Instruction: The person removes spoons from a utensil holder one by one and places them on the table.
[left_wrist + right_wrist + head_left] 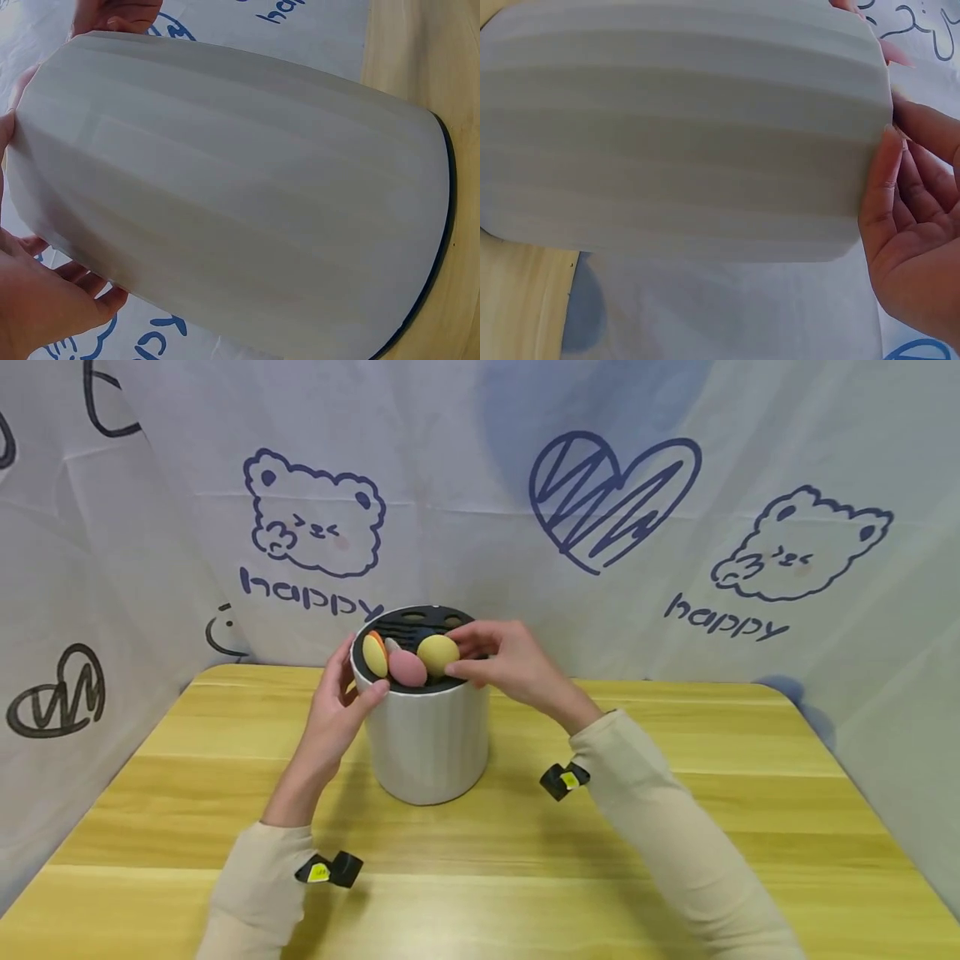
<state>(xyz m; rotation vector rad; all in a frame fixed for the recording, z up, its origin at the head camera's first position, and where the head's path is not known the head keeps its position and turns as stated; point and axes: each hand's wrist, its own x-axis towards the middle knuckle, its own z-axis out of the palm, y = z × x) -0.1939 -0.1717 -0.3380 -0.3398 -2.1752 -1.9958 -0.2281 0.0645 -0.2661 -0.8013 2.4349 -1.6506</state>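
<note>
A white ribbed cylindrical holder [431,743] with a black slotted top [415,618] stands upright on the table. My left hand [335,714] grips its upper left side, thumb at the front rim and fingers round the far side. With thumb and fingers, my right hand [513,664] pinches a yellow egg-shaped piece [438,656] at the right of the top. A pink egg-shaped piece [407,668] sits beside it. Further left is a yellow oval piece [374,656] with an orange edge. In both wrist views the holder's white wall [240,195] hides these pieces.
The wooden table [480,877] extends around the holder on both sides and in front. Behind it hangs a white cloth [465,460] printed with bears, hearts and lettering. Black wrist cameras [330,869] are on both sleeves.
</note>
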